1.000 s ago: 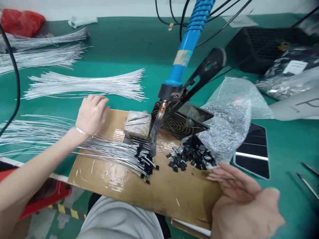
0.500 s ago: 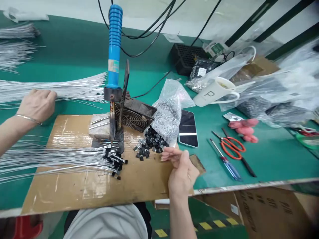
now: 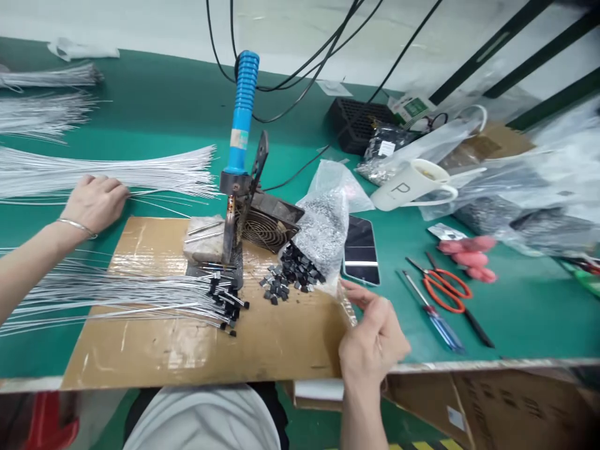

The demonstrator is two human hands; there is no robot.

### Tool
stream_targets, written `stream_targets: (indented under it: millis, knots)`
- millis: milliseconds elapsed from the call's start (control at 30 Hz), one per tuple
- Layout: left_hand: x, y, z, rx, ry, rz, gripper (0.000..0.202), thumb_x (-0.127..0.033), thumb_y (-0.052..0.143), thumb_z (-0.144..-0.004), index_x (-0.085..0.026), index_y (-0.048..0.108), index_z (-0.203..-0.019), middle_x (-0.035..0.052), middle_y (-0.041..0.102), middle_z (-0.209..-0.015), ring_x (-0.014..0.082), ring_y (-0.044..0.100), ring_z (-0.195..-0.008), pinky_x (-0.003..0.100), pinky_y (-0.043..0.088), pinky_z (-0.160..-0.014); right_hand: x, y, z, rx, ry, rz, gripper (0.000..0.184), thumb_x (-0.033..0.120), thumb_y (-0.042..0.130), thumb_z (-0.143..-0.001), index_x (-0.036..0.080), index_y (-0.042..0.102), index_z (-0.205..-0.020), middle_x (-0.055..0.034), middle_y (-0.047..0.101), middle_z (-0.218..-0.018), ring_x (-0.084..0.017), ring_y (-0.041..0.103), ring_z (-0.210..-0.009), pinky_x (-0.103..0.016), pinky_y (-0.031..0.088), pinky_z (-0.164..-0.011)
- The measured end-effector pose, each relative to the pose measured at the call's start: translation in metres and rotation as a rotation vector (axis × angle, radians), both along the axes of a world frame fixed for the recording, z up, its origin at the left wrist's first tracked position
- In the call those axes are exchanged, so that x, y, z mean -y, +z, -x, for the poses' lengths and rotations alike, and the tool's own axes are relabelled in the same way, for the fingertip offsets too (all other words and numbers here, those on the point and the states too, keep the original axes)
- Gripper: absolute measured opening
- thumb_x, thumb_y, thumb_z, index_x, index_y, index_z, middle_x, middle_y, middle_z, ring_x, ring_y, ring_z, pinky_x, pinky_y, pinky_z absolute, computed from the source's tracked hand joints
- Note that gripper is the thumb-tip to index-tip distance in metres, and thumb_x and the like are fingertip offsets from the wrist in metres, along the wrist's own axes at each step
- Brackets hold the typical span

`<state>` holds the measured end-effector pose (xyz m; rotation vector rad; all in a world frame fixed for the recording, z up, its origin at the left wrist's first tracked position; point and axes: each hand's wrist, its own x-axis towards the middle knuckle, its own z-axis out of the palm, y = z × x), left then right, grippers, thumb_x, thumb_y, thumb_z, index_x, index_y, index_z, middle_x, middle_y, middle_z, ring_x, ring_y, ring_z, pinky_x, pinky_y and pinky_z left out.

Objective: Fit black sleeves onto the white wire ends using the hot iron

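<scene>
My left hand (image 3: 96, 203) lies knuckles up with fingers curled on the near end of a fanned bundle of white wires (image 3: 154, 172) at the left. My right hand (image 3: 375, 337) is at the right corner of the cardboard sheet (image 3: 178, 344), fingers closed in a pinch on the lower edge of a clear plastic bag (image 3: 323, 225). Small black components (image 3: 290, 275) spill out of that bag onto the cardboard. A second wire bundle tipped with black parts (image 3: 225, 303) lies across the cardboard. A blue-handled soldering iron (image 3: 244, 112) stands upright in its holder between my hands.
A small fan (image 3: 267, 225) and a grey block (image 3: 204, 240) sit behind the iron. A phone (image 3: 360, 250), a white mug (image 3: 407, 184), orange scissors (image 3: 440, 284), a blue screwdriver (image 3: 434, 319) and bags of parts (image 3: 515, 206) lie to the right. Cables run along the back.
The view has pulled back and turned to the right. My right hand has moved from the black component pile to the cardboard's corner and closed. My left hand stays on the white wires.
</scene>
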<state>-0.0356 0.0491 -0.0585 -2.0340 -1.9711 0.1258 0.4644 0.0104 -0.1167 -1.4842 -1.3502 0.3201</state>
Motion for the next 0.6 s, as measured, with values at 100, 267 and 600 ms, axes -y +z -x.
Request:
stream_targets:
  millis: [100, 267, 600]
  knots:
    - [0.002, -0.001, 0.005, 0.011, -0.006, -0.052, 0.043, -0.028, 0.034, -0.111, -0.01, 0.071, -0.098, 0.0107, 0.071, -0.098, 0.0232, 0.052, -0.09, 0.038, 0.038, -0.09, -0.004, 0.0, -0.023, 0.243, 0.037, 0.023, 0.035, 0.042, 0.042, -0.108, 0.02, 0.066, -0.095, -0.0177, 0.076, -0.127, -0.035, 0.058, -0.139, -0.057, 0.041, -0.115]
    - [0.005, -0.003, 0.011, 0.073, 0.041, -0.12, 0.041, -0.03, 0.033, -0.11, -0.008, 0.066, -0.099, 0.0077, 0.068, -0.099, 0.0191, 0.054, -0.093, 0.035, 0.039, -0.094, -0.012, -0.01, -0.042, 0.443, 0.159, 0.09, 0.029, 0.04, 0.042, -0.107, 0.022, 0.064, -0.102, -0.017, 0.071, -0.139, -0.033, 0.041, -0.155, -0.058, 0.036, -0.123]
    - [0.0, 0.012, 0.007, 0.621, 0.249, 0.041, 0.049, -0.059, 0.061, -0.09, -0.011, 0.068, -0.093, -0.0027, 0.068, -0.081, 0.0127, 0.06, -0.078, 0.024, 0.046, -0.081, -0.004, -0.004, -0.04, 0.382, 0.035, -0.005, 0.042, 0.041, 0.032, -0.111, 0.019, 0.066, -0.1, -0.0179, 0.075, -0.13, -0.033, 0.058, -0.141, -0.055, 0.045, -0.114]
